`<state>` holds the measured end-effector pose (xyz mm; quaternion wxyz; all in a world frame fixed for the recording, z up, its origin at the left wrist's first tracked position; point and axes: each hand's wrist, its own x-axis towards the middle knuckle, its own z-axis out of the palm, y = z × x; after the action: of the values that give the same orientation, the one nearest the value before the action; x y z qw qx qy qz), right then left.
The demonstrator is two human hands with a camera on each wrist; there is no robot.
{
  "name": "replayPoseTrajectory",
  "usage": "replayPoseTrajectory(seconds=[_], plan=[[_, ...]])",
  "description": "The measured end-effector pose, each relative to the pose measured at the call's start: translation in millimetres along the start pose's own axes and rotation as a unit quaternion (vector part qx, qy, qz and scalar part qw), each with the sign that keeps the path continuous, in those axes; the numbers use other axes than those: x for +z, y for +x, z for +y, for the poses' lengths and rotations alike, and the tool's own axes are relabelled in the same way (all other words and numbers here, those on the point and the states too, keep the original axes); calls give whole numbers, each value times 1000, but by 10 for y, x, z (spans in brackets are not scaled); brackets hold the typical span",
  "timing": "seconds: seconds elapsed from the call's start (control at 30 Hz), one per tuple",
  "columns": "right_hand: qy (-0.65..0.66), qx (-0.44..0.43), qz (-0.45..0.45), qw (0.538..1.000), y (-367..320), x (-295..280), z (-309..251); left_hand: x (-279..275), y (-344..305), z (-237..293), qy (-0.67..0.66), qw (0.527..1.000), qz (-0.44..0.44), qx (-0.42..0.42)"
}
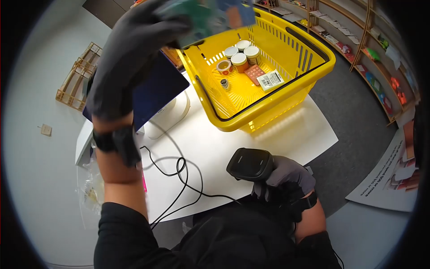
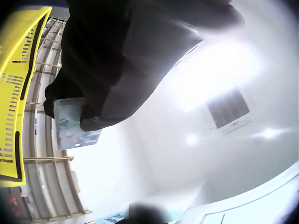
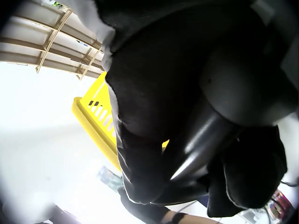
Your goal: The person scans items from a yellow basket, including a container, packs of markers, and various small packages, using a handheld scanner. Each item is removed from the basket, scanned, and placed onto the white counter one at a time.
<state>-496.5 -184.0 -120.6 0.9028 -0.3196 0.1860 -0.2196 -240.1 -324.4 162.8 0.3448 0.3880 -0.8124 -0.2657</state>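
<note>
My gloved left hand [image 1: 130, 54] is raised at the upper left of the head view, gripping a flat blue-green package [image 1: 212, 20]. That package overlaps the far-left rim of the yellow shopping basket [image 1: 324, 71] and is motion-blurred. In the left wrist view the package [image 2: 70, 126] looks like a clear-sided pack, partly hidden by the gloved fingers. Low in front of the body, my gloved right hand [image 1: 293, 177] holds a black handheld barcode scanner [image 1: 251, 165]. Its fingers wrap round the scanner's handle [image 3: 198, 140] in the right wrist view; the scanner head points toward the table.
Inside the basket lie several white-lidded jars [image 1: 239, 58], a roll of tape [image 1: 224, 67], a pink pack [image 1: 254, 74] and a white labelled packet [image 1: 270, 80]. A black cable [image 1: 181, 166] loops over the white table [image 1: 215, 148]. A dark screen [image 1: 161, 89] stands left of the basket.
</note>
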Motion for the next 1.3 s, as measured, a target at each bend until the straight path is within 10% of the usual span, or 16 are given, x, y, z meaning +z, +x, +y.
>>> replayPoseTrajectory(seconds=[0.1,0.37,0.8,1.17,1.3], plan=[[21,-21,5,1000,0,5,70,-103,-890,-288,-236,951,201,18],[-9,-86,78,993,147,-26,294,485,-2114,-1355,-413,835,331,-148],[-272,-180,203,923,800,1734,-86,356,-2275,-1382,-341,866,292,-222],[-223,-107,264,932,785,1592,96,554,-2295,-1306,-460,834,263,-153],[-269,59,279,920,556,828,190,307,-2442,-1103,-426,853,280,-109]])
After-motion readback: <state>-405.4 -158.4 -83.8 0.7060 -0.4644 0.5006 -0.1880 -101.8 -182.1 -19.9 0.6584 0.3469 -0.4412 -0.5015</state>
